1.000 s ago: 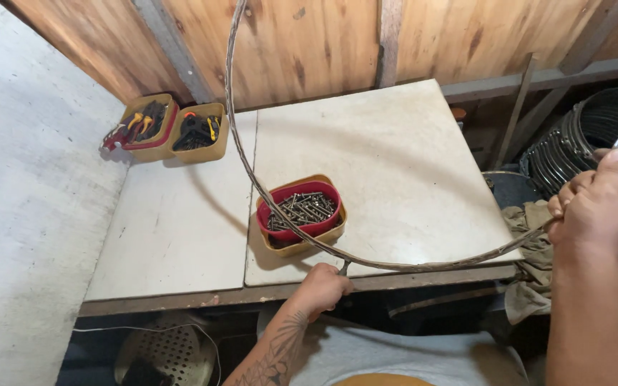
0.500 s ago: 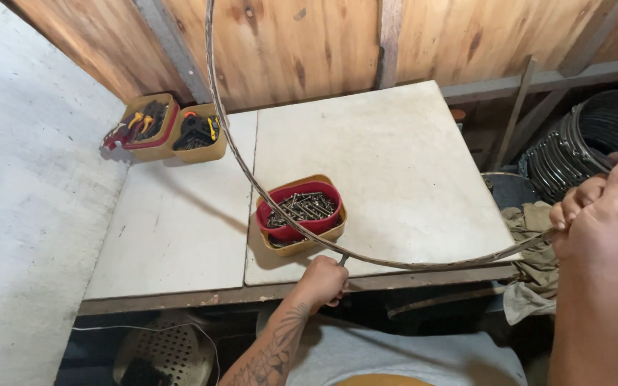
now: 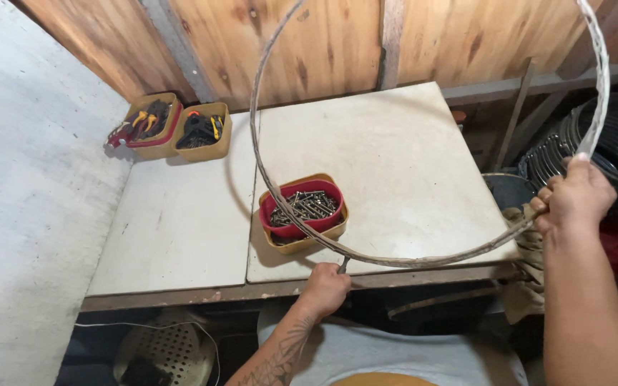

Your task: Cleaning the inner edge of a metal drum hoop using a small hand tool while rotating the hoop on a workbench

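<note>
Since the earlier frame, the right hand (image 3: 572, 194) has risen a little and the long, pale, bent metal strip (image 3: 266, 179) has swung with it, so that its upright stretch now stands further right over the table and a second stretch arcs up from the right fist to the top edge of the picture.

From the head camera, the strip runs as one big loop: down from the top edge, past the left side of the red plastic tub of dark screws (image 3: 302, 207), along the near edge of the pale stone-topped table (image 3: 180, 221), and up to the right hand, which is closed in a fist around it. The left hand (image 3: 325, 287) sits just below the table's near edge, closed on a small dark tool or grip at the lowest part of the loop; what exactly it holds is too small to make out.

The loop's top is cut off by the frame. A yellow tray lies under the red tub, mostly hidden. Two yellow trays of hand tools (image 3: 173, 129) stand at the far left corner, as before. Black coiled hoops (image 3: 613, 146) sit behind the right hand, partly covered by it.
</note>
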